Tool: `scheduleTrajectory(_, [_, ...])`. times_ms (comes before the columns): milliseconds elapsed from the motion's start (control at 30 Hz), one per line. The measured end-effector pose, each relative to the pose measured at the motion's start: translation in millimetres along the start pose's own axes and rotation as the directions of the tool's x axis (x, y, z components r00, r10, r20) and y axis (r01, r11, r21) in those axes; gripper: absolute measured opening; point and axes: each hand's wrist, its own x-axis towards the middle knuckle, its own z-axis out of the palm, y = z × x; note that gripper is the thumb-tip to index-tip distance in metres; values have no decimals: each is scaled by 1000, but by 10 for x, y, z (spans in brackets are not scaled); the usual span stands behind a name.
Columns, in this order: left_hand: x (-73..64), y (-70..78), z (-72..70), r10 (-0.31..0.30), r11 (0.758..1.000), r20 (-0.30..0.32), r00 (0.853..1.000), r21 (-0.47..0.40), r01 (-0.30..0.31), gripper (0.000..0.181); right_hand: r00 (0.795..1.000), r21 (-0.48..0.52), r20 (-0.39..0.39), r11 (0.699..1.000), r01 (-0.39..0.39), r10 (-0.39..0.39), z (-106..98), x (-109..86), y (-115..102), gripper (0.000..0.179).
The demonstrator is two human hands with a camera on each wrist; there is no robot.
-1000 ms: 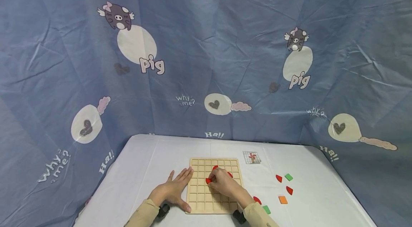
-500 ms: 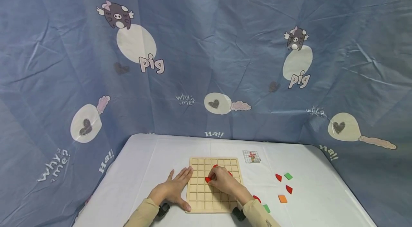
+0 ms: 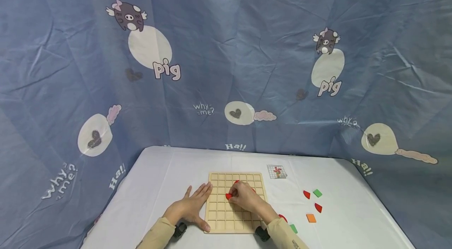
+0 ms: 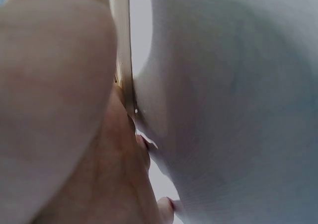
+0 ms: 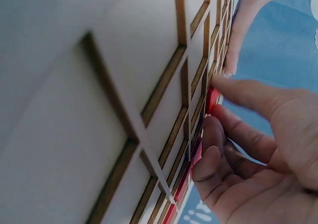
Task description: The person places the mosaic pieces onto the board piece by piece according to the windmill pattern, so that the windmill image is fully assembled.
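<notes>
A light wooden board (image 3: 220, 217) with a grid of square recesses lies on the table. Beside its left edge my left hand (image 3: 190, 207) is spread flat, fingertips and thumb tip touching the edge. Over the middle of the board, my right hand (image 3: 247, 198) pinches a red fan-shaped piece (image 3: 228, 196) between thumb and index finger, right at the grid. The right wrist view shows the red piece (image 5: 213, 99) low against the recesses, partly covered by fingertips. Another red piece (image 3: 237, 182) sits on the board just beyond the hand; a further one (image 3: 253, 189) is mostly hidden behind it.
Right of the board lie red fan-shaped pieces (image 3: 307, 194), green squares (image 3: 317, 193) and an orange square (image 3: 311, 218). One red piece (image 3: 282, 217) and a green square (image 3: 293, 228) are close to the right forearm. A gridded picture card (image 3: 277, 171) lies beyond, at the upper right.
</notes>
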Motion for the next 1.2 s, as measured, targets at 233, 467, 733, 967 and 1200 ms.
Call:
scheduleTrajectory(233, [-4, 11, -10, 12, 1000, -9, 1000, 0, -12, 138, 999, -27, -22, 998, -49, 49, 26, -10, -17, 12])
scheduleTrajectory(467, [11, -8, 12, 13, 1000, -18, 1000, -6, -14, 139, 998, -55, -36, 997, -55, 53, 55, -16, -4, 14])
scheduleTrajectory(733, [22, -15, 21, 10, 1000, -10, 1000, 3, -10, 138, 999, -21, -32, 999, -41, 40, 1, -36, 6, 12])
scheduleTrajectory(967, [38, -23, 31, 4, 1000, -8, 1000, 16, -4, 139, 997, 39, -63, 999, -36, 38, -153, -135, 84, 10])
scheduleTrajectory(1200, [30, -22, 21, 4, 1000, -2, 1000, 7, -4, 139, 991, 38, -129, 999, -29, 34, -368, -323, 278, 9])
